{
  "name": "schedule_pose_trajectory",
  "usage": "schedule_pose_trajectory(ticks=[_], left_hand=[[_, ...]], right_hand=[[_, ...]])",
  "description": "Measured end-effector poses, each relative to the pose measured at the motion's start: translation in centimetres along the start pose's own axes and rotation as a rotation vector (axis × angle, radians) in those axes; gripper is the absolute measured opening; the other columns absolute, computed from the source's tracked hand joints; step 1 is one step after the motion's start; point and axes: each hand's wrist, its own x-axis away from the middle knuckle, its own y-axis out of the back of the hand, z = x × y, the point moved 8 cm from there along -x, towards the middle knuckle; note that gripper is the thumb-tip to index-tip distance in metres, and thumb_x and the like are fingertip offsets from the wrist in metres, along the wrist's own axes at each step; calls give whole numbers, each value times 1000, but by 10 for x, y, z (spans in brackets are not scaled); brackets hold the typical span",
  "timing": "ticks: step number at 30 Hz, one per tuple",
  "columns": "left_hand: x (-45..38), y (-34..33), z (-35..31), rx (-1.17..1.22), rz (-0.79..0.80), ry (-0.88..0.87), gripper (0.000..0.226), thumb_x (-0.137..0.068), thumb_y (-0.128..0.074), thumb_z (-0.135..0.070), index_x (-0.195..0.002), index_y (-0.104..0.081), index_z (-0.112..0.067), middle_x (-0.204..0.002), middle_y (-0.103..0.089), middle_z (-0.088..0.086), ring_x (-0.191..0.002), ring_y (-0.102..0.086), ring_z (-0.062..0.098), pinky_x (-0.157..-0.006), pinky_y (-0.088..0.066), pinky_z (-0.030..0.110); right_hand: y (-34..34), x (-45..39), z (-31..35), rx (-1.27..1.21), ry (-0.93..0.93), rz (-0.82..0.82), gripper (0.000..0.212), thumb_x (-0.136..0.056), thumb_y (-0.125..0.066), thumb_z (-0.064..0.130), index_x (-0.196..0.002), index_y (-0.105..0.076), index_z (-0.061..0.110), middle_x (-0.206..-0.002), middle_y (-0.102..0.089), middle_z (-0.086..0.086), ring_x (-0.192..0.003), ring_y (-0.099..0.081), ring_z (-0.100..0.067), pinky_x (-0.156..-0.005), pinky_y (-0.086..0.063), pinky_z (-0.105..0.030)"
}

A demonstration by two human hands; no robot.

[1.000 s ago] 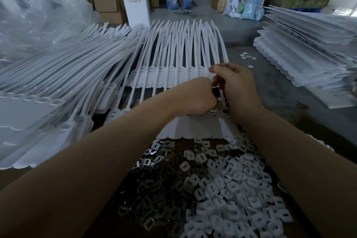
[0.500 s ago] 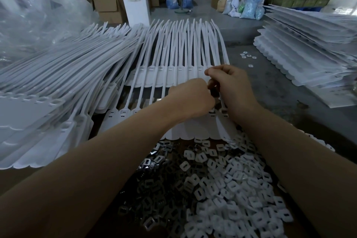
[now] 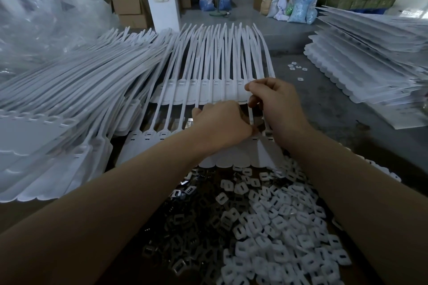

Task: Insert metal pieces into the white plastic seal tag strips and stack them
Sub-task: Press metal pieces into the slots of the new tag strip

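I note the strip of white seal tags lying flat at centre, tails running toward 12 o'clock. My left hand rests on its heads, fingers curled under; whether they pinch anything I cannot tell. My right hand, touching it at 3 o'clock, pinches one tail. Metal pieces lie at 6 o'clock, white caps beside them. Stacked strips sit at 9 o'clock.

We see matt white plastic seal strips; nearer us than these, shiny metal clips beside smooth white plastic caps.
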Motion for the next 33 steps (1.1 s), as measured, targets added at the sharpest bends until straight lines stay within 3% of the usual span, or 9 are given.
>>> schedule_pose_trajectory(ticks=[8,11,14,16,19,21,24,29,33], left_hand=[[-5,3,0,-27,118,150,53,-75,-75,-49,-120,-58,-26,-139,-37,11,-133,-28,34,-109,-33,51],[-3,7,-2,-66,101,71,41,-76,-73,-55,-106,-63,-29,-125,-49,5,-126,-38,30,-108,-31,49],[5,12,-12,-40,88,-127,19,-81,-71,-52,-82,-61,-36,-92,-58,-9,-107,-54,21,-101,-38,46],[13,16,-21,33,90,-247,16,-82,-73,-45,-75,-62,-36,-80,-59,-15,-88,-58,5,-82,-47,31],[30,20,-34,153,141,-406,13,-80,-78,-36,-74,-67,-37,-67,-61,-26,-68,-54,-13,-56,-39,6],[44,13,-41,173,226,-498,9,-80,-79,-31,-79,-71,-36,-67,-58,-37,-68,-53,-18,-59,-36,-1],[55,0,-44,136,317,-559,12,-78,-81,-30,-89,-76,-32,-73,-63,-29,-73,-57,-14,-62,-38,1],[55,-5,-42,151,315,-544,11,-82,-78,-25,-92,-78,-26,-87,-72,-19,-79,-62,-12,-75,-47,5],[48,-3,-36,239,291,-466,6,-84,-76,-25,-89,-79,-24,-84,-74,-16,-75,-65,-9,-70,-49,6]], right_hand=[[-1,2,1,0,9,15,17,-94,-59,19,-99,-69,5,-61,-59,3,-60,-55,-6,-62,-45,-23],[-1,1,0,-1,10,3,17,-94,-59,19,-98,-69,5,-61,-58,4,-59,-55,-5,-63,-45,-24],[0,0,0,-19,-3,-3,14,-93,-59,18,-93,-69,8,-58,-58,4,-55,-55,-4,-60,-45,-26],[0,0,0,-49,-8,-8,13,-93,-59,16,-89,-69,9,-55,-58,5,-51,-53,-4,-54,-45,-23],[2,0,1,-102,-27,-23,12,-92,-60,15,-86,-69,10,-56,-58,4,-48,-53,-2,-47,-43,-17],[3,1,0,-120,-39,-31,12,-92,-60,16,-85,-69,13,-56,-58,3,-46,-51,-1,-42,-40,-15],[4,0,0,-90,-38,-43,14,-94,-58,17,-85,-69,15,-58,-58,3,-46,-51,2,-43,-41,-11],[3,0,0,-98,-45,-43,14,-95,-57,16,-86,-68,15,-60,-58,1,-48,-52,3,-44,-41,-10],[6,-1,-1,-122,-62,-57,13,-93,-58,15,-87,-69,13,-60,-58,1,-45,-49,2,-44,-40,-11]])
